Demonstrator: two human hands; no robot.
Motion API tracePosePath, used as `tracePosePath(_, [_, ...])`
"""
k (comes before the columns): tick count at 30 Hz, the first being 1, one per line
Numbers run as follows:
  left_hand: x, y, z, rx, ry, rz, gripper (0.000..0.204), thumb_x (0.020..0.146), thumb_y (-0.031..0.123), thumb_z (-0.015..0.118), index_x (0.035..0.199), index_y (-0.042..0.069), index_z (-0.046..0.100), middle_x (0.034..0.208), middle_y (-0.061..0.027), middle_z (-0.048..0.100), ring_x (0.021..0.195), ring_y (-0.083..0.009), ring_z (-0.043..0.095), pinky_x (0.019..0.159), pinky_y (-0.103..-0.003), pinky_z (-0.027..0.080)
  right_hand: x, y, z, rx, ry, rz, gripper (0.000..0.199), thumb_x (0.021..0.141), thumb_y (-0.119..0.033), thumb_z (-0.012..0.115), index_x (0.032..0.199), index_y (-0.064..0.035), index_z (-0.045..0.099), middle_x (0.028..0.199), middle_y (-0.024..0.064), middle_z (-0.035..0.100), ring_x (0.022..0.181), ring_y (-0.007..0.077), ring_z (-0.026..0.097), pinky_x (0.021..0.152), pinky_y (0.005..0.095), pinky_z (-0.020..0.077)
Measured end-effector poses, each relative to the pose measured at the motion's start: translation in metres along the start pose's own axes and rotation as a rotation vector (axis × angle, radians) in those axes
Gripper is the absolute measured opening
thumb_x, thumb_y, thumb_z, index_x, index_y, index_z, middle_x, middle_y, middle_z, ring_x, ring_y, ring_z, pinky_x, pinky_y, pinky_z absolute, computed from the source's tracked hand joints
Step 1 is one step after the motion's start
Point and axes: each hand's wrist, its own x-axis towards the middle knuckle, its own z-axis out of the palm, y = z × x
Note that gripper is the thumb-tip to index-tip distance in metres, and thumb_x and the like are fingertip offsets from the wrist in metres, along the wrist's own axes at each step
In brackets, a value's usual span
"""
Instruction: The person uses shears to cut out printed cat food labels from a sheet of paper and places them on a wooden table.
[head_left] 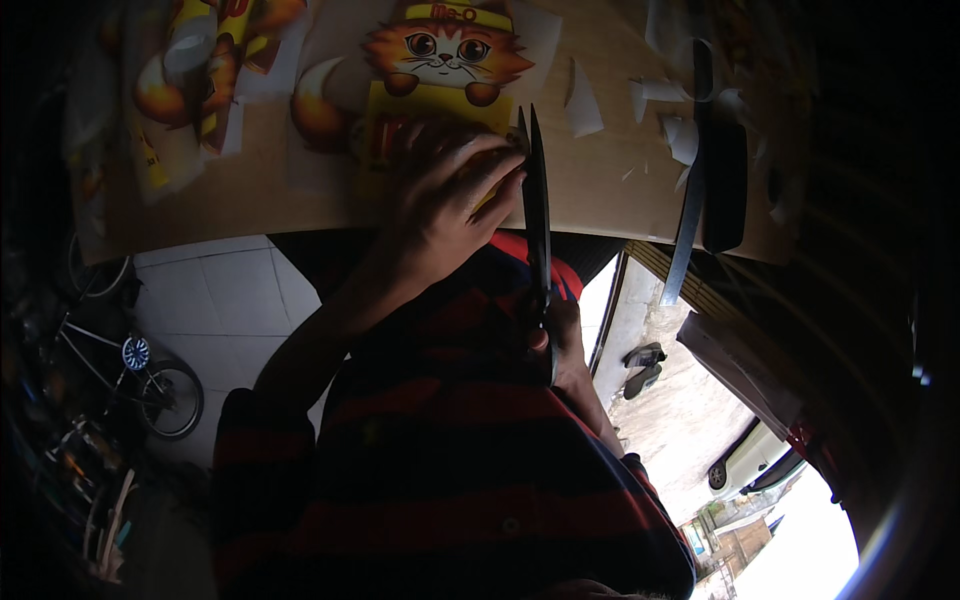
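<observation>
A pair of large dark scissors points away from me, held by its handles in my right hand, close to my body. Its two blades are slightly apart at the tips. My left hand is closed with bent fingers on the lower right edge of a printed cat cutout sheet, right beside the blades. The sheet, an orange cat over a yellow panel, lies on the brown table. My left hand covers part of the yellow panel, and shadow hides some of its fingers.
More printed cat cutouts lie at the table's left, with a white roll on them. White paper scraps, a metal ruler overhanging the edge and a black object are at right. A bicycle stands at left.
</observation>
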Motion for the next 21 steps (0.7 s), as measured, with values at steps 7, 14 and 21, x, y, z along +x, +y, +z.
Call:
tracePosePath(7, [0.0,-0.001,0.002,-0.003,0.023,0.009,0.032,0.074,-0.001,0.076,0.104,0.006,0.069,0.1,-0.0052,0.065,0.09,-0.0211,0.063,0.078,-0.033,0.05,0.002,0.001,0.005,0.04,0.014,0.021,0.039,0.093,-0.042,0.061,0.092,-0.003,0.059,0.071,-0.0037,0.054,0.057,0.0037,0.052,0.05,0.0182,0.0394])
tracePosePath(14, [0.001,0.0,0.002,0.053,0.023,-0.002,0.035,0.071,0.002,0.077,0.104,0.009,0.069,0.101,-0.0034,0.064,0.092,-0.0221,0.061,0.081,-0.036,0.046,0.003,0.009,0.003,0.085,0.023,0.116,0.032,0.095,-0.033,0.06,0.094,-0.0016,0.06,0.072,-0.0025,0.056,0.058,0.0035,0.054,0.05,0.0182,0.0425])
tracePosePath(21, [-0.002,0.002,0.009,0.156,0.051,-0.015,0.038,0.068,0.012,0.077,0.104,0.014,0.065,0.104,0.0001,0.059,0.096,-0.0227,0.054,0.089,-0.043,0.039,0.004,-0.003,-0.002,-0.124,0.026,-0.026,0.073,0.08,-0.069,0.063,0.099,0.0018,0.06,0.071,-0.0025,0.056,0.062,0.0021,0.049,0.053,0.0198,0.0371])
